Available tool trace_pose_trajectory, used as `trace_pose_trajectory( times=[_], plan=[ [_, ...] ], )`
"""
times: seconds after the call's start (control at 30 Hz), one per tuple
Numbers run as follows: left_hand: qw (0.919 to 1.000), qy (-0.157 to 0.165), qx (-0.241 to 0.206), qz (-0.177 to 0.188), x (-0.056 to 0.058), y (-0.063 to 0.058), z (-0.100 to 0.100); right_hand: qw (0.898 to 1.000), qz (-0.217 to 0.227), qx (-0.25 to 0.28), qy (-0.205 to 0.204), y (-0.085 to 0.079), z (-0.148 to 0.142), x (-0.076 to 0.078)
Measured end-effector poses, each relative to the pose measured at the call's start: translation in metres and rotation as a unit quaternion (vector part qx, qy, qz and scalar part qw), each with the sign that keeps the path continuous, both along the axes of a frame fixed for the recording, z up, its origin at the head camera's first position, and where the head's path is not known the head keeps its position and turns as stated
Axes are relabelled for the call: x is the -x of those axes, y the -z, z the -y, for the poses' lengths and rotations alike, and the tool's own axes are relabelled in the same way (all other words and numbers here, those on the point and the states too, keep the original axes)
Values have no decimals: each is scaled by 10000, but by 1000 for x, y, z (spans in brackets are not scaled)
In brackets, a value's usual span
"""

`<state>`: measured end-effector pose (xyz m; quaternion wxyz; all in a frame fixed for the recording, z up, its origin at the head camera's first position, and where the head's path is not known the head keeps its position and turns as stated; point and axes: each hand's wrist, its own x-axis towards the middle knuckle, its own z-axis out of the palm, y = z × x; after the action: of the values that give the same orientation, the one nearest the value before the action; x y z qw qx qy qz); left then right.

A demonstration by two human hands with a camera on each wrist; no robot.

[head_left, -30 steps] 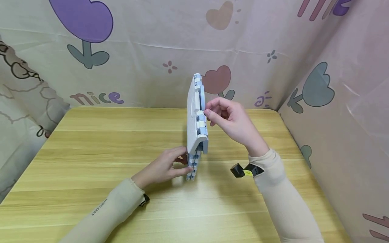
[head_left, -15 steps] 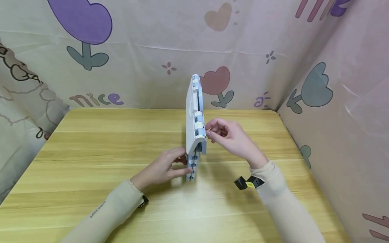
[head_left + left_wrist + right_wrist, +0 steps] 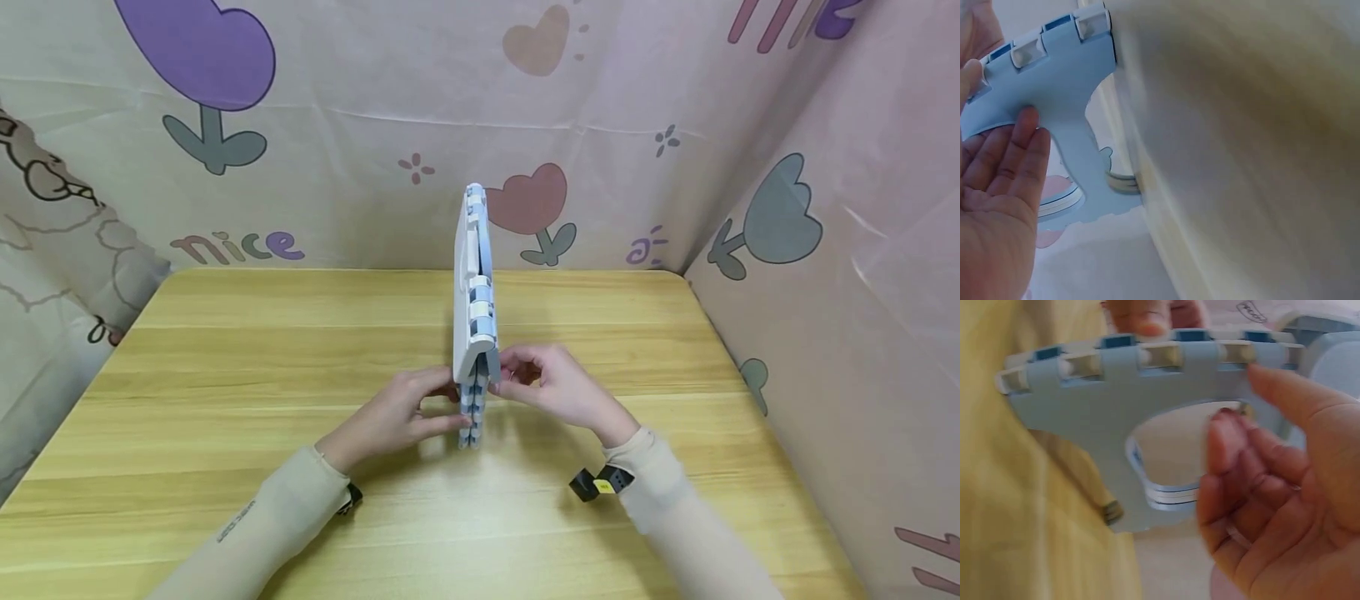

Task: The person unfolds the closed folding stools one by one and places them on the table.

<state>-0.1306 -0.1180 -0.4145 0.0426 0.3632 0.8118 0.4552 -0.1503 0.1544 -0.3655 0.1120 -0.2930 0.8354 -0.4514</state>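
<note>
A folding step stool [image 3: 472, 321] in white and light blue plastic stands folded flat and upright, edge-on in the head view. My left hand [image 3: 393, 417] holds its lower part from the left, thumb at the hinged edge. In the left wrist view, its fingers lie at the cut-out of the light blue leg panel [image 3: 1072, 81]. My right hand [image 3: 551, 387] is at the stool's right side, below the top board. The right wrist view shows its thumb touching the hinged panel [image 3: 1110, 400] and its fingers loosely bent before the cut-out, around nothing.
The stool stands on a wood-grain table [image 3: 300, 333]. A printed curtain [image 3: 337, 125] hangs behind the table and along its right side. Each wrist wears a small black camera, such as the right one's camera [image 3: 585, 483].
My right hand has slid down along the stool's right side, from the top board to the lower panels. The stool has tipped slightly left. My left hand stays nearly still.
</note>
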Motion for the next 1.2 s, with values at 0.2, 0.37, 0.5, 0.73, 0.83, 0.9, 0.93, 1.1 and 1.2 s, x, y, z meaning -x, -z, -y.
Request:
trace_pose_trajectory(
  times=[0.2,0.37,0.5,0.73,0.83,0.9,0.93,1.1,1.2],
  plan=[
    [9987,-64,351,-350,0,-4,-1,9995,-78,269,140,11,3,-7],
    [9971,-146,541,-515,-1,-7,-1,9989,-23,395,257,15,6,-10],
    [9963,-169,496,-677,-1,-5,-2,9989,-106,286,355,18,9,-10],
    [9965,-182,384,-716,-2,-3,-2,9981,-468,224,341,19,13,-11],
    [9969,-158,345,-684,-2,-3,-1,9975,-585,194,334,20,14,-10],
    [9970,-167,362,-663,-3,-4,-1,9973,-641,180,324,20,14,-10],
    [9969,-178,388,-663,-3,-4,0,9971,-671,180,315,20,15,-9],
    [9963,-221,501,-656,-4,-5,2,9967,-723,192,327,21,13,-10],
    [9963,-220,483,-677,-3,-4,3,9966,-704,184,386,21,10,-10]
  ],
)
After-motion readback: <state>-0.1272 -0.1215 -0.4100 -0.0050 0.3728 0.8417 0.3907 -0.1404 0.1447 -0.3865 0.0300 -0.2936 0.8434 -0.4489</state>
